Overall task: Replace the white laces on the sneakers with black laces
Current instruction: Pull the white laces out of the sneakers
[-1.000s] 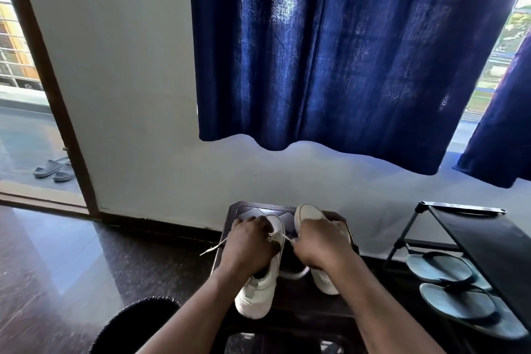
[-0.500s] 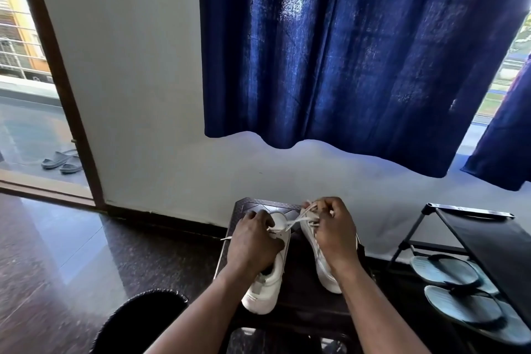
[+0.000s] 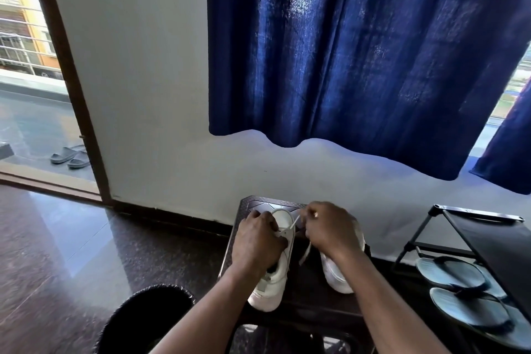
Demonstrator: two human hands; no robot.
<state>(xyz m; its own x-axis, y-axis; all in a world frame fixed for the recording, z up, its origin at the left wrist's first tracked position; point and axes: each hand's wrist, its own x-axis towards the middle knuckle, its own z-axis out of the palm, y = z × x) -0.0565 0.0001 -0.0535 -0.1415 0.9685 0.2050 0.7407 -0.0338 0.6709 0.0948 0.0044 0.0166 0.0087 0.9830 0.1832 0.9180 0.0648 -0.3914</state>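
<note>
Two white sneakers stand side by side on a dark stool (image 3: 250, 205), toes toward the wall. My left hand (image 3: 258, 241) grips the left sneaker (image 3: 273, 284) over its lacing. My right hand (image 3: 330, 228) covers the front of the right sneaker (image 3: 336, 276) and pinches a white lace (image 3: 287, 228) that runs taut from the left sneaker's eyelets. A loose stretch of that lace hangs between the shoes. No black laces are visible.
A blue curtain (image 3: 359, 52) hangs above against the white wall. A black shoe rack (image 3: 488, 238) with blue flip-flops (image 3: 459, 290) stands at the right. A dark round mat (image 3: 143, 316) lies at lower left. Grey slides (image 3: 70, 156) lie beyond the open doorway.
My right hand has drawn the white lace up and to the right, out from the left sneaker. My left hand stays gripping the left sneaker. The camera has shifted slightly.
</note>
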